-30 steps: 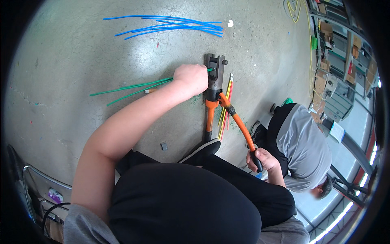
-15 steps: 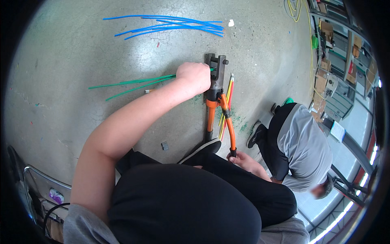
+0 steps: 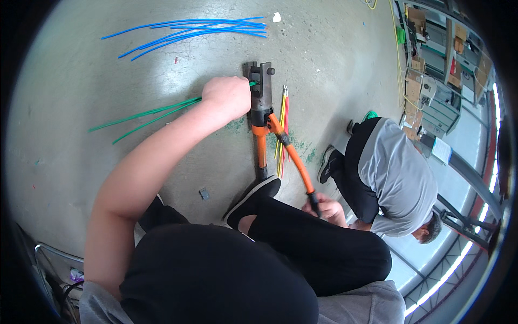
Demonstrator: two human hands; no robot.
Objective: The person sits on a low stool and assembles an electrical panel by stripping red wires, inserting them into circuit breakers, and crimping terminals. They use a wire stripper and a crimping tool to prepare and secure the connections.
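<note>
My left hand (image 3: 227, 96) is closed around a bundle of green wires (image 3: 145, 115) and holds their ends at the dark metal head of a hydraulic crimping tool (image 3: 260, 92) lying on the concrete floor. The tool has two orange handles. My right hand (image 3: 325, 207) grips the end of the raised orange handle (image 3: 295, 162). My shoe (image 3: 253, 198) rests on the end of the lower handle. A few yellow and red wires (image 3: 282, 127) lie beside the tool on its right.
Several blue wires (image 3: 189, 29) lie spread on the floor at the top. Another person in a grey shirt (image 3: 394, 173) crouches close on the right. Shelving with boxes (image 3: 426, 81) stands far right. A small metal piece (image 3: 204, 193) lies near my knee.
My right hand has pumped the raised orange handle: it swung in toward the lower handle half a second ago and is now out to the right again. My left hand stayed at the tool head.
</note>
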